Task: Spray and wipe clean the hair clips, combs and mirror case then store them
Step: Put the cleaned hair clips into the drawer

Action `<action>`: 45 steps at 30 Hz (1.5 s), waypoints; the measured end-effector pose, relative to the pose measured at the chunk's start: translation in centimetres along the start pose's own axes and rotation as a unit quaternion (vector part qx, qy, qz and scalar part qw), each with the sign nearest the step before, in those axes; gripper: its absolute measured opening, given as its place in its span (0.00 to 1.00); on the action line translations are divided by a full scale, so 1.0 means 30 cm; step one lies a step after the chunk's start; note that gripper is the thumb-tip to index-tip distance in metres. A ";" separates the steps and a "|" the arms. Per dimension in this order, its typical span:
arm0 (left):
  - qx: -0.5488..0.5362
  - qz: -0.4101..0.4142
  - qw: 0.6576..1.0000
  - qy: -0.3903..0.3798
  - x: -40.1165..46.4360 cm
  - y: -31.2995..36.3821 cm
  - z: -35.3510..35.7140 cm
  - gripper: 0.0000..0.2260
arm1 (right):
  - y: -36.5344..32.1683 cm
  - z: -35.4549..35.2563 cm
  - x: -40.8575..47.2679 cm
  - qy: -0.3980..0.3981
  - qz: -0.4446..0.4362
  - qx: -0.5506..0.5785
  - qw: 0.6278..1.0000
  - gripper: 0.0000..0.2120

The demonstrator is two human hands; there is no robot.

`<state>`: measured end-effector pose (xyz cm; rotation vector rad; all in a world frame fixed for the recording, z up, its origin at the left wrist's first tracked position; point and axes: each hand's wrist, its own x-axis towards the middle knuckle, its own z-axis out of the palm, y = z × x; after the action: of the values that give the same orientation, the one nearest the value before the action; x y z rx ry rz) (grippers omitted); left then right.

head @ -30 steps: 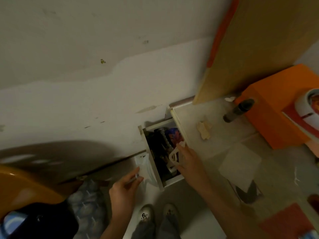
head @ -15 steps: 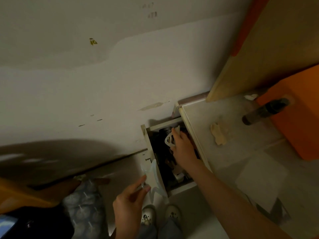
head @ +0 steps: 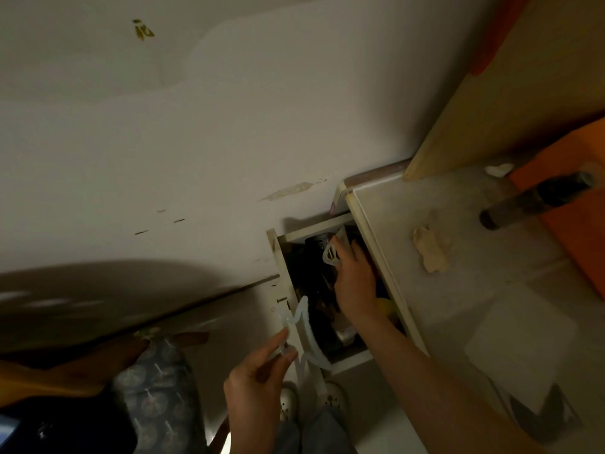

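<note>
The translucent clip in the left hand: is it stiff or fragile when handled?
The translucent clip probably stays stiff: it keeps its wavy shape though the left hand pinches only one end. It looks thin, so likely light and perhaps breakable.

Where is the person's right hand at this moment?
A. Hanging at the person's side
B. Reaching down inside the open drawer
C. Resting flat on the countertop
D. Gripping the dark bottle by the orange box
B: the right hand is down inside the open drawer, holding a pale hair clip over the dark clutter there, while the left hand pinches another pale clip beside the drawer's edge.
</note>
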<state>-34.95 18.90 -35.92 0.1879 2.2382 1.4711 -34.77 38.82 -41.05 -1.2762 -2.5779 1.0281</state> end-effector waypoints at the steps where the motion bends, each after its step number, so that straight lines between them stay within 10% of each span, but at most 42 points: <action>1: -0.001 -0.002 1.000 0.000 0.001 -0.001 0.000 0.24 | 0.003 0.004 -0.007 -0.002 0.005 0.001 1.000 0.31; 13: -0.019 -0.017 1.000 0.003 0.007 0.028 -0.002 0.21 | -0.025 -0.031 -0.073 -0.014 -0.031 -0.003 0.999 0.27; 27: -0.035 -0.015 0.999 -0.030 0.016 0.150 0.010 0.16 | -0.087 -0.228 -0.351 -0.130 0.039 0.338 0.931 0.26; 45: -0.098 -0.024 0.991 -0.083 0.010 0.159 0.028 0.16 | -0.059 -0.216 -0.443 -0.046 0.028 0.258 0.965 0.21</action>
<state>-35.48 21.73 -32.00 0.1866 1.9411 1.5781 -25.06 31.78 -32.24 -1.1797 -2.1173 1.6605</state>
